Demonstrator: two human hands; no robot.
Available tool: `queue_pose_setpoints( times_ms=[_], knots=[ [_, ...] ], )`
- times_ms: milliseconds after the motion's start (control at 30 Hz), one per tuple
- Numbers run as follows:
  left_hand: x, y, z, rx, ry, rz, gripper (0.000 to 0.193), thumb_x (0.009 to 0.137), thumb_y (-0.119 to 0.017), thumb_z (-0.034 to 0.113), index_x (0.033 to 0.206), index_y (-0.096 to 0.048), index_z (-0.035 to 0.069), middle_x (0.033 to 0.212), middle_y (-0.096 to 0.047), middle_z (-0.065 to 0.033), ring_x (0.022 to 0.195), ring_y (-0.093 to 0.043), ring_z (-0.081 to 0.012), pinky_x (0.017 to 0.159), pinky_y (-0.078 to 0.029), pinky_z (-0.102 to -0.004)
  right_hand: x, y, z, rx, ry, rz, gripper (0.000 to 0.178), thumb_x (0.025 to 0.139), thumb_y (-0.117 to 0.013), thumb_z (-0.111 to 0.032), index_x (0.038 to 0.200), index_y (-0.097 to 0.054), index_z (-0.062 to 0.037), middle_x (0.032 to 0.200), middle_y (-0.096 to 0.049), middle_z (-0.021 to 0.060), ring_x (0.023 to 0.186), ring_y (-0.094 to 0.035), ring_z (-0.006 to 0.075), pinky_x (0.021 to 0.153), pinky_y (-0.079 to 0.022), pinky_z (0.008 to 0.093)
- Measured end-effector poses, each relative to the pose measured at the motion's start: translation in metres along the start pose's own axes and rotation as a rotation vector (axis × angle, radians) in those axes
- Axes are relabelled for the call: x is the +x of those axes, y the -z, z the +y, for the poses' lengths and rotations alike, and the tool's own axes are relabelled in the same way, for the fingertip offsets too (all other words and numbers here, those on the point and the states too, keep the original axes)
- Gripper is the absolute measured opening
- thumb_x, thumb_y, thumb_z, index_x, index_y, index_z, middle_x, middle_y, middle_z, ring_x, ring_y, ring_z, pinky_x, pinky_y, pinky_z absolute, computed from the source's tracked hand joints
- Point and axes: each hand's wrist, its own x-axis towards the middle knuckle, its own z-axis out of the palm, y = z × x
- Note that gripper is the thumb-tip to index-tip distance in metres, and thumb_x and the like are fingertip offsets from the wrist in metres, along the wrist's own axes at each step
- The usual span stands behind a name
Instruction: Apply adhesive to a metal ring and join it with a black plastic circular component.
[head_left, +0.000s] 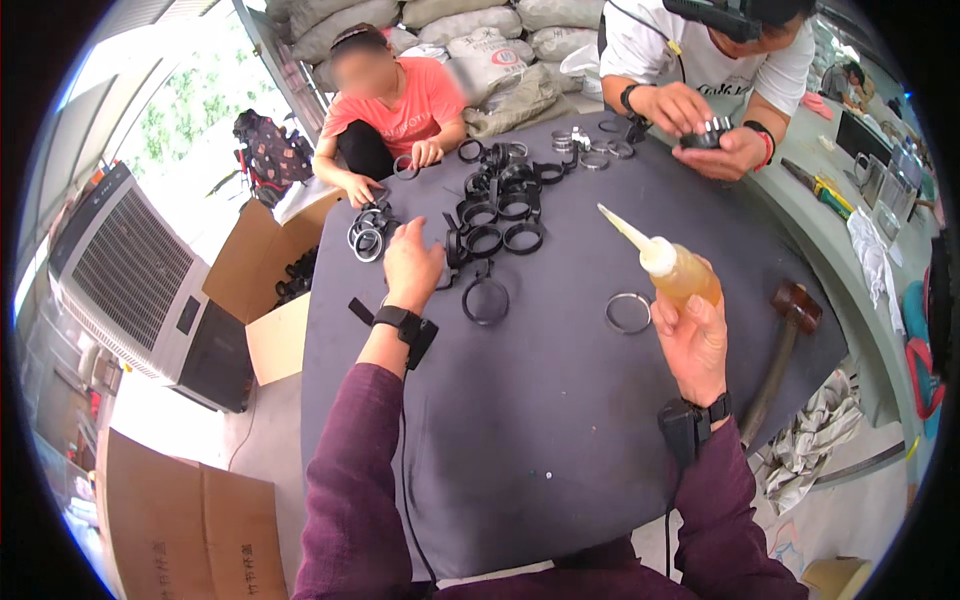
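My right hand grips a clear squeeze bottle of amber liquid, its white cap and long tapered nozzle tilted up to the left. Below the nozzle, a silver metal ring lies on the dark tabletop. My left hand reaches out over the table with its fingers apart, between a cluster of silver rings and a heap of black ring-shaped parts. Its fingertips are partly hidden, and a ring edge shows beside it. One black ring with a small tab sits apart, nearer to me.
A wooden-handled mallet lies along the right edge. Across the table, one co-worker handles rings; another holds a dark round part with metal pieces. Open cardboard box and air cooler stand left; a side bench runs right.
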Motion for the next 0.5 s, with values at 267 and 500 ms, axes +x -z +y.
queue_pose_setpoints(
  times_ms=[267,500],
  knots=[
    [-0.055,0.03,0.055,-0.219,-0.049,-0.317,0.06,0.067,-0.077,0.023,0.118,-0.055,-0.001,0.101,-0.062,-0.0207,0.094,-0.062,-0.0344,0.084,-0.049,-0.0409,0.002,0.002,-0.005,0.023,0.007,0.013,0.045,0.076,-0.066,-0.01,0.118,-0.05,-0.0062,0.104,-0.06,0.0076,0.064,-0.045,0.0121,0.058,-0.037,0.0263],
    [-0.076,0.014,0.077,-0.045,0.018,-0.422,0.099,0.062,-0.082,0.031,0.141,-0.03,0.001,0.122,-0.052,-0.0253,0.11,-0.055,-0.0371,0.093,-0.046,-0.0406,0.001,0.001,-0.002,0.023,0.021,0.051,0.044,0.077,-0.066,-0.01,0.118,-0.05,-0.0059,0.101,-0.06,0.0065,0.064,-0.046,0.0123,0.058,-0.038,0.0265]
  ],
)
